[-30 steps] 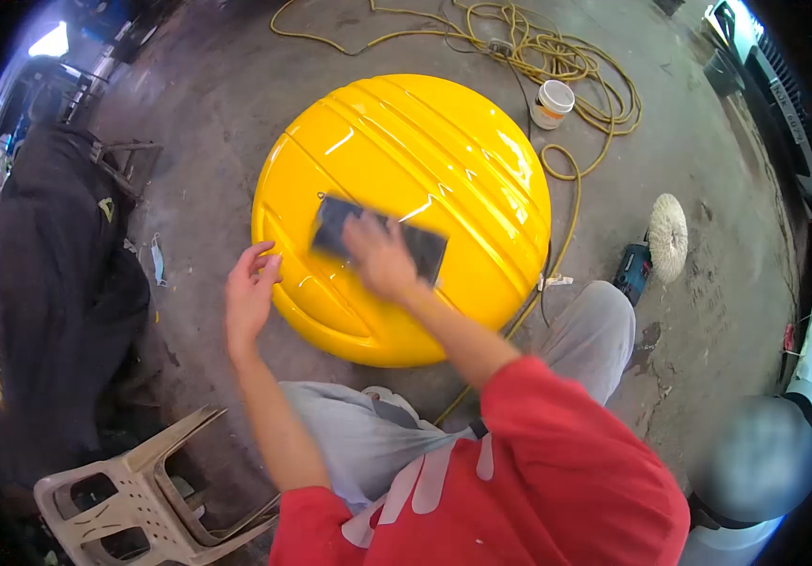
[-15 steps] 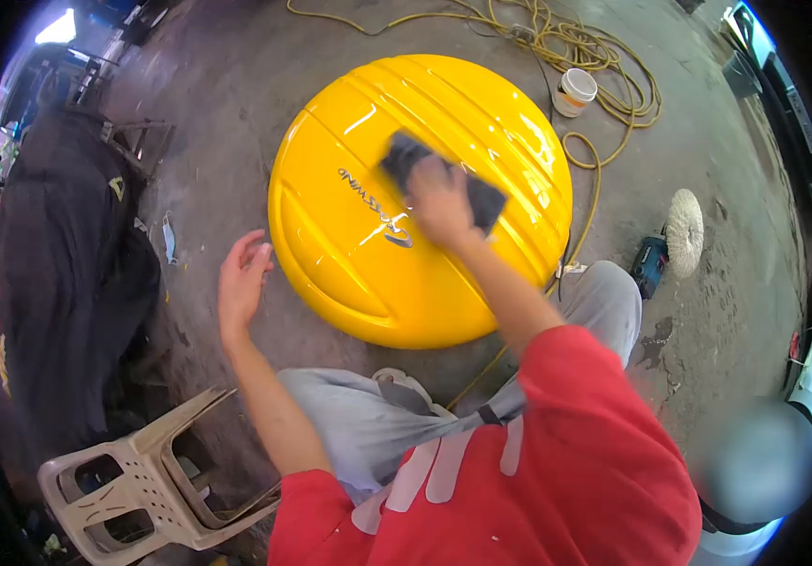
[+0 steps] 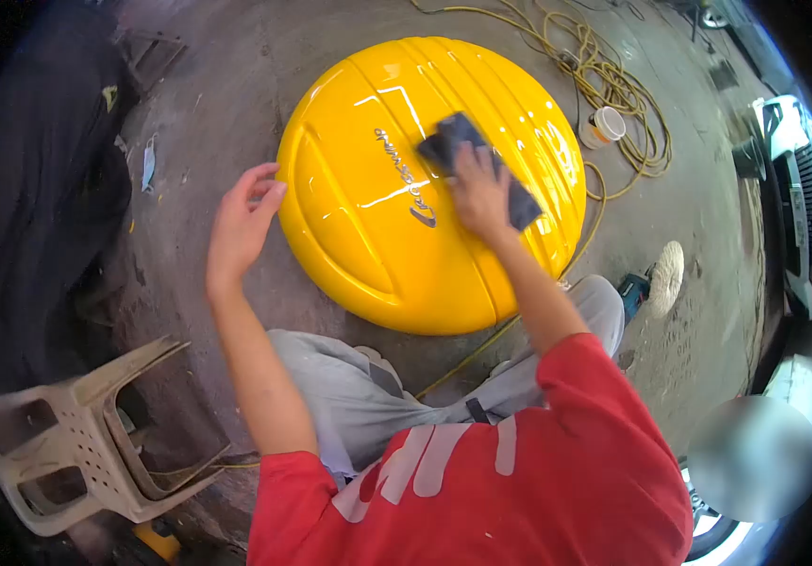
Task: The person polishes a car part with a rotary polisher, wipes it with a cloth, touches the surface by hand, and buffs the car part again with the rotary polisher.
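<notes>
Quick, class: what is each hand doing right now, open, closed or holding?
Left hand: open, fingers loosely curled, holding nothing visible, beside the yellow cover.
Right hand: open, fingers spread over the dark cloth on the cover.

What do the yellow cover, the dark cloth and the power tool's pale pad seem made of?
Yellow cover: glossy, probably painted, from its sharp reflections; plastic or metal beneath, can't tell.
Dark cloth: matte, apparently fabric, since it shows no shine; blur hides any weave.
Pale pad: fluffy, likely wool or similar fibre, from its fuzzy surface.
</notes>
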`<state>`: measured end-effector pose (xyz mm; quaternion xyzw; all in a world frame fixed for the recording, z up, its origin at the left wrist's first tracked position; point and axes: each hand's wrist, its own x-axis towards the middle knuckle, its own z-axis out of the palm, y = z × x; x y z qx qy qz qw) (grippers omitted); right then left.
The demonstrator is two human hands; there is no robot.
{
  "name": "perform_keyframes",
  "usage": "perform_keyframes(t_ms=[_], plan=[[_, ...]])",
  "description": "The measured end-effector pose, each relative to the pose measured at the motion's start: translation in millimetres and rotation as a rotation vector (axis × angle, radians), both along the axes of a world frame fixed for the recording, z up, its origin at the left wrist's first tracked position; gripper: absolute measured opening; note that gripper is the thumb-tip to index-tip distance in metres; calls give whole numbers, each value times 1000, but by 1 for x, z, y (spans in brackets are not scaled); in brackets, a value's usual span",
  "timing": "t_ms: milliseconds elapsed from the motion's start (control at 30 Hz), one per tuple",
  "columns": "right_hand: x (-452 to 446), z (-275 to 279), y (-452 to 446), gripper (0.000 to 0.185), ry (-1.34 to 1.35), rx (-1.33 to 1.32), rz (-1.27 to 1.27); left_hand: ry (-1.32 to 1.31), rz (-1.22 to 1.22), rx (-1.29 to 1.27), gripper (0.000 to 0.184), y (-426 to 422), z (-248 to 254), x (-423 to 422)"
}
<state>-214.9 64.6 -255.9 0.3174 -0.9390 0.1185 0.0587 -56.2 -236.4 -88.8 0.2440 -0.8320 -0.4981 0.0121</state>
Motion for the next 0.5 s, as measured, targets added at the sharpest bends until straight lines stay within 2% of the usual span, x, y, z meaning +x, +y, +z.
perform_keyframes(t_ms=[100,167,233,300,400,433,500], plan=[[92,4,-18,60,-117,40,321,-7,-19,-41,40,0,0,-1],[150,22,26,62,-298,57,449,13,19,-29,38,1,-4,-2],[173,31,55,62,-329,129,459,22,40,-34,39,-2,-6,2],[158,32,45,61,-284,157,446,17,57,-44,39,-5,-11,1],[97,24,-42,54,-72,15,374,78,-5,-129,39,-9,-19,-5],[88,23,-62,53,-52,-60,362,98,-15,-110,40,-3,-16,-8],[100,22,-57,53,-86,-14,396,116,-12,-81,41,8,-9,-7]])
